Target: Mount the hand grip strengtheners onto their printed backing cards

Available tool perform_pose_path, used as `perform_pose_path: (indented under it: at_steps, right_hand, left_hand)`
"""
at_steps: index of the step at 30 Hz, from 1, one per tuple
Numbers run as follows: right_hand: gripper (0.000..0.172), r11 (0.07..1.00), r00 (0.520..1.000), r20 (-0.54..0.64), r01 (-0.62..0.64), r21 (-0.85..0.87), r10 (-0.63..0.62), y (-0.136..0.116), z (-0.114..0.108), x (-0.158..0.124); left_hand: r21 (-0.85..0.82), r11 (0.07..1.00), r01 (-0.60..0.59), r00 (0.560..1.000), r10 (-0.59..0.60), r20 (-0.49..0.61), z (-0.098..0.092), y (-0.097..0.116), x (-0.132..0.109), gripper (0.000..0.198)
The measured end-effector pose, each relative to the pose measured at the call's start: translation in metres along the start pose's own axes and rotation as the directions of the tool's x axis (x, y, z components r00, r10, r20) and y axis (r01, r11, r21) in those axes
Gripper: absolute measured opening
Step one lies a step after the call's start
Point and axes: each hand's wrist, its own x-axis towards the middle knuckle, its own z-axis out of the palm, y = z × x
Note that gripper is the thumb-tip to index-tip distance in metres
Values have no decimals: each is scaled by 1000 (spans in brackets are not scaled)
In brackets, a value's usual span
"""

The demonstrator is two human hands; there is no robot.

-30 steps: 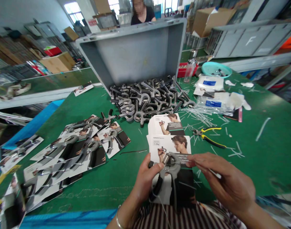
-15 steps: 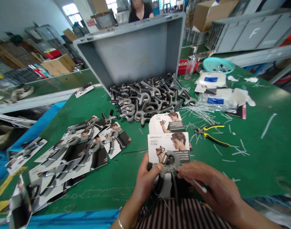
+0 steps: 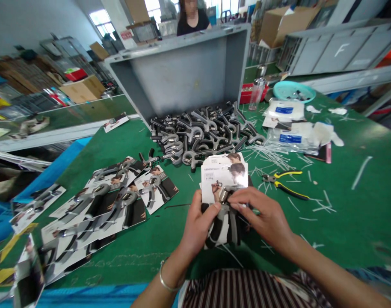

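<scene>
My left hand (image 3: pixel 198 222) is closed around the left edge of a printed backing card (image 3: pixel 210 186), its thumb pressing a grey and black hand grip strengthener (image 3: pixel 226 220) against the card. The coiled spring near the grip's head faces up. My right hand (image 3: pixel 258 209) pinches at the right side of the grip's head; a sliver of white cable tie shows at its fingers, which mostly hide it. A thin white strip pokes out below the card. Just behind lies a stack of similar cards (image 3: pixel 226 158).
A grey crate (image 3: pixel 185 81) lies tipped with a pile of hand grips (image 3: pixel 198 134) at its mouth. Carded grips (image 3: pixel 99 205) spread at left. To the right are yellow-black pliers (image 3: pixel 288 184), loose cable ties (image 3: pixel 272 154), plastic packets (image 3: pixel 288 139) and a turquoise plate (image 3: pixel 294 87).
My right hand has moved up and left onto the grip's head, and the white tie sticking out from it is now mostly hidden. The held card has tilted and shifted slightly.
</scene>
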Motion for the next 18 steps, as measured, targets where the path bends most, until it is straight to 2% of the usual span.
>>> perform_pose_path:
  at_steps: [4,6,8,10,11,13,14,18]
  right_hand:
    - [10,995,994,47,-94,-13,94,27,7,50]
    - [10,993,989,93,-115,-14,115,39,11,69]
    - [12,990,983,122,-138,3,136,47,17,81]
    - [14,989,980,146,-143,34,137,51,25,84]
    - [15,990,979,165,-134,49,124,52,31,83]
    - [14,993,975,209,-95,65,79,52,43,79]
    - [13,995,972,229,-75,59,60,52,49,77]
    - [11,1000,962,274,-9,-16,13,50,69,74]
  left_hand:
    - [-92,989,113,994,-113,3,-2,19,53,30]
    - [-160,968,194,979,-183,86,-11,24,74,30]
    - [-220,936,276,954,-239,181,-25,20,84,35]
    - [-273,905,326,942,-285,179,-41,7,83,41]
    - [-294,901,319,947,-294,126,-48,-2,79,42]
    - [-304,924,233,967,-253,-27,-59,-22,69,41]
    - [-293,934,203,971,-232,-65,-64,-31,64,41]
    - [-255,947,197,972,-222,-75,-78,-54,51,55]
